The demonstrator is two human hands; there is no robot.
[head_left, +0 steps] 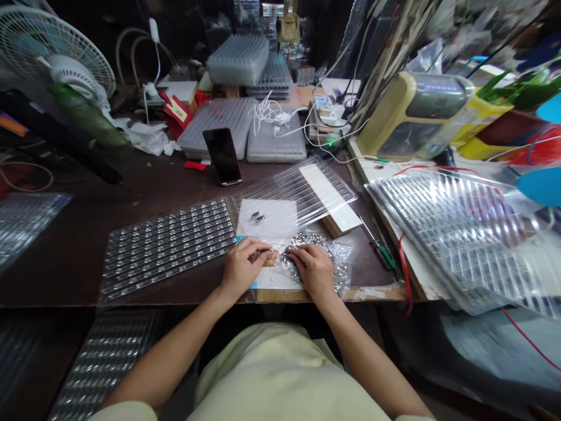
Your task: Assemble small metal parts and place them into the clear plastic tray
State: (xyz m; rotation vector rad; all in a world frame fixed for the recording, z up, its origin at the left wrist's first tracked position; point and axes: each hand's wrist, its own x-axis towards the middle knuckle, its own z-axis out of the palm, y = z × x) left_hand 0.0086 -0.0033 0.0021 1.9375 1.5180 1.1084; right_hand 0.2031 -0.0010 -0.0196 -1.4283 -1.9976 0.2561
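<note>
My left hand [242, 268] rests over the white work surface [280, 279] near the table's front edge. Its thumb and fingertips are pinched together beside a small tan piece [270, 259]; what they hold is too small to name. My right hand [314, 270] lies at a heap of small shiny metal parts [339, 270] on clear plastic. Its fingers are closed at the heap's left side, and their contents are hidden. Just beyond my hands, a few small dark-and-silver parts [258, 217] lie on a white sheet [276, 209].
To the left lies a clear tray filled with rows of parts [169, 248]. An empty ribbed tray [324, 187] overlaps a white-topped block [337, 204]. A green-handled screwdriver [384, 254], upright phone [222, 156], stacked trays [464, 234] and fan [56, 52] stand around.
</note>
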